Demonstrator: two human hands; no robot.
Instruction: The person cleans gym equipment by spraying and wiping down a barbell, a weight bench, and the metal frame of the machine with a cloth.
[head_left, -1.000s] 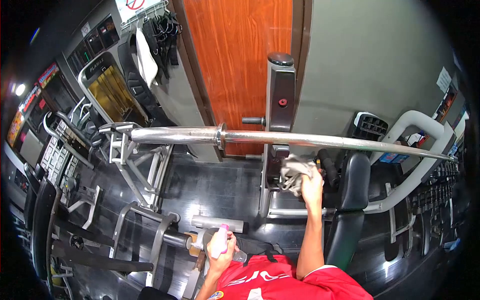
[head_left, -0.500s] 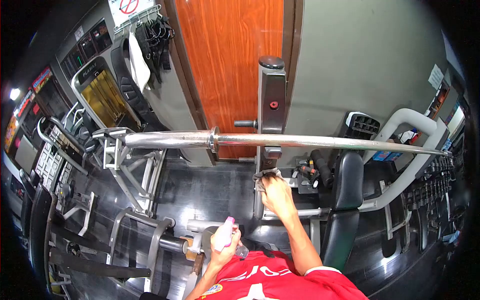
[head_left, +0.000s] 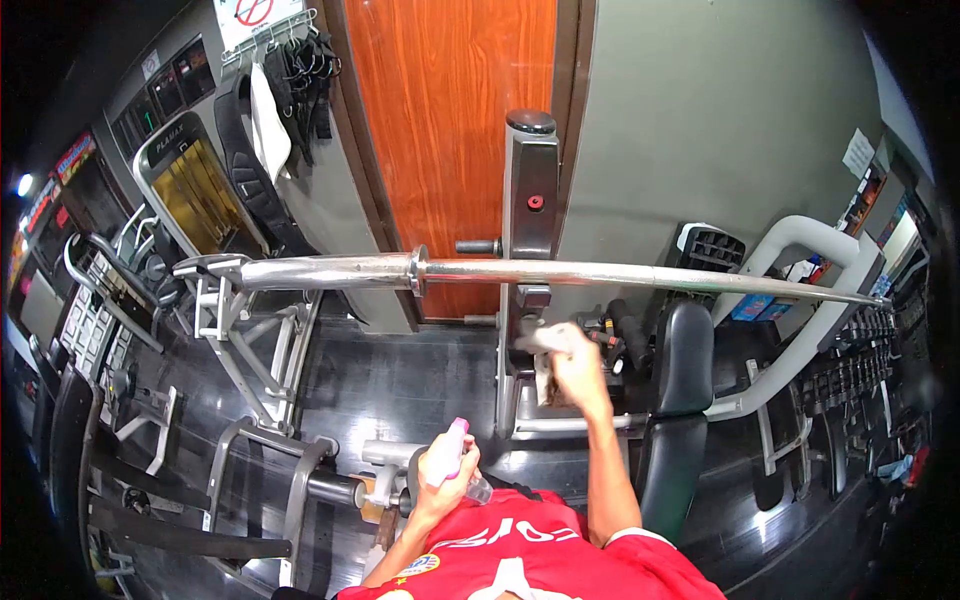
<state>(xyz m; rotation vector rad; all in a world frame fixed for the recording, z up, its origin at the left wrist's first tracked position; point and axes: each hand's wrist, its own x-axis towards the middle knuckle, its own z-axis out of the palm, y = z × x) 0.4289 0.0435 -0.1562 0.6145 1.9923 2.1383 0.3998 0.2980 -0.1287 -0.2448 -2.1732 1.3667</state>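
My left hand (head_left: 436,482) is wrapped round a small spray bottle (head_left: 481,490) with a pink-and-white top and a clear lower part, held close to my red shirt. Ahead of it, my right hand (head_left: 580,376) grips a crumpled grey cloth (head_left: 541,338), both smeared by motion. The cloth overlaps the lower part of the rack's upright post (head_left: 530,215), just below the barbell (head_left: 570,273). That bar lies across the view, with its thick bare sleeve to the left.
A black padded bench (head_left: 686,365) stands to the right of my right arm. Grey machine frames (head_left: 262,375) fill the left side. Behind the post are a wooden door (head_left: 450,120) and a grey wall. Dumbbells (head_left: 855,360) line the far right.
My right hand has moved up and to the right with the cloth, from the post's side. My left hand keeps its hold on the spray bottle. The view has shifted slightly.
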